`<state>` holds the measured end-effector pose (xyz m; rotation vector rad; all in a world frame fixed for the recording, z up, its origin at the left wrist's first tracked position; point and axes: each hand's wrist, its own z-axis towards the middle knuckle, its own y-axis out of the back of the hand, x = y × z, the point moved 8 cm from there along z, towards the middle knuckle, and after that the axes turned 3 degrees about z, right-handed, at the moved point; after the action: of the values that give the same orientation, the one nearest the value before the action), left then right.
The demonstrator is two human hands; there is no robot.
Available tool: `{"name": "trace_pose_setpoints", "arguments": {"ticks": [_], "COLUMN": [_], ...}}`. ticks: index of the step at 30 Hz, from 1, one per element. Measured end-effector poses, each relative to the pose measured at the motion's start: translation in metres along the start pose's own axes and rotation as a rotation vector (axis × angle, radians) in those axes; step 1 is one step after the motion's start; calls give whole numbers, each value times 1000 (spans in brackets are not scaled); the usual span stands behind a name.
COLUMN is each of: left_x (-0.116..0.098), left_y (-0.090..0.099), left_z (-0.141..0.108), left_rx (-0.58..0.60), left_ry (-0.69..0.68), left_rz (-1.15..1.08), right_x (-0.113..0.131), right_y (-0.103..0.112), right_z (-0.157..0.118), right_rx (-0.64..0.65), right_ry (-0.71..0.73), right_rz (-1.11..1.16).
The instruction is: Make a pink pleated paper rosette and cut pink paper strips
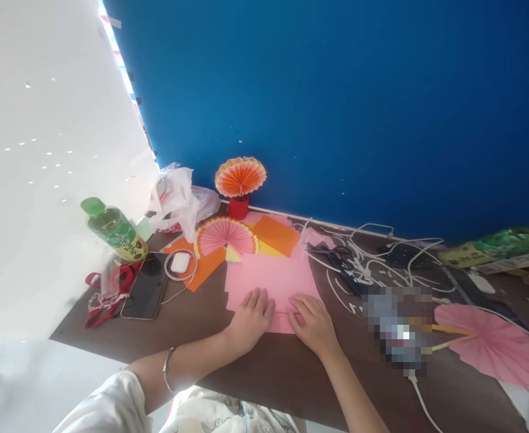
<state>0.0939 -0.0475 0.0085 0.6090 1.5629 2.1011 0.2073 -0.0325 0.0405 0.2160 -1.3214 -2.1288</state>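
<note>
Several sheets of pink paper point(269, 273) lie stacked on the table in front of me, their edges slightly out of line. My left hand point(252, 319) rests flat on the lower left part of the stack, fingers stretched out. On the lower right part lies my right hand point(312, 322), its fingers extended and a little bent against the paper. A crease or sheet edge runs across the paper between both hands. Just behind the stack are a pink and yellow pleated paper fan point(226, 236) and orange paper point(276, 234).
A red pot point(238, 207) holds an orange pleated fan. To the left are a green-capped bottle point(115, 228), a phone point(145, 287) and a white earphone case point(180, 262). White cables point(363, 258) tangle at right, near a large pink fan point(494, 343). A blue wall stands behind.
</note>
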Motion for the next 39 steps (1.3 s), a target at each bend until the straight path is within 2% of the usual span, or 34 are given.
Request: {"name": "trace_pose_setpoints", "arguments": {"ticks": [11,21,25,31,39], "left_x": [1,-8,-10,-10,-10], "left_y": [2,-6,-9,0,0], "left_z": [1,1,-3,-15,-21], "left_rx": [-24,30,55,4,65], "left_ry": [1,-14,-21,10,0], "left_rz": [46,111,47,-74,-172], "right_x": [-1,0,-1,2,2], "right_y": [1,0,-2,-2,-2], "right_z": [0,0,-1,-1,-1], "right_rx": [7,20,37,40,74], "right_ry": [-25,-57,-61,-50,-64], "right_rz": [20,18,18,1,-10]}}
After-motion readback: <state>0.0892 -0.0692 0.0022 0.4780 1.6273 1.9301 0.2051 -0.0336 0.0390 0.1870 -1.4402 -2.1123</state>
